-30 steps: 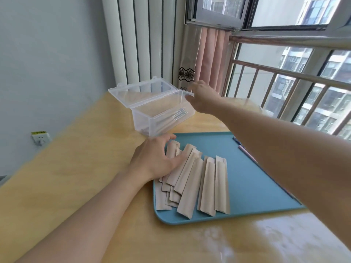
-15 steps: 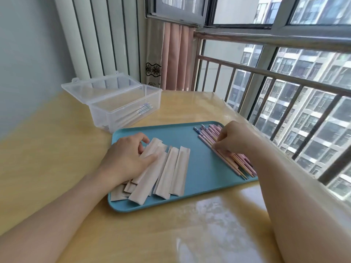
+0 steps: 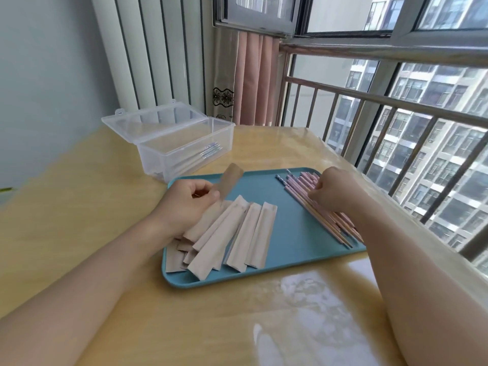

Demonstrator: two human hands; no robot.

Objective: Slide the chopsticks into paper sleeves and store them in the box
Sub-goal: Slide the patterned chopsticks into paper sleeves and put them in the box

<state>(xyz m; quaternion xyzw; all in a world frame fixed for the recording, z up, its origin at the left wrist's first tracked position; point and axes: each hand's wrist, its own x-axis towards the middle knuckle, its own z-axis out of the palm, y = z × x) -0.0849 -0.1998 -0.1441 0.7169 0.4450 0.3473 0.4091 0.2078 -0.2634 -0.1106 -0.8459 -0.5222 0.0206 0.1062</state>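
On tray (image 3: 295, 249) | left hand (image 3: 184, 204) pinches sleeve (image 3: 231, 179) | right hand (image 3: 335, 192) on chopsticks (image 3: 298, 186)

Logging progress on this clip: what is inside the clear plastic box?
Through the clear plastic box wall, a few chopsticks with blue patterned ends show. Their lower ends are blurred, so any sleeves cannot be confirmed.

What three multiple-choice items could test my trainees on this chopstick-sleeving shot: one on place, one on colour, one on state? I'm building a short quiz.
1. Where do the loose chopsticks lie?
A. on the tray's right side
B. on the bare table
C. on the box lid

2. What colour is the tray?
A. white
B. blue
C. red

3. How is the clear box?
A. shut
B. upside down
C. open, lid back

Answers: 1 A, they lie under the right hand; 2 B, blue shows between the paper sleeves and the chopsticks; 3 C, the lid stands behind it.
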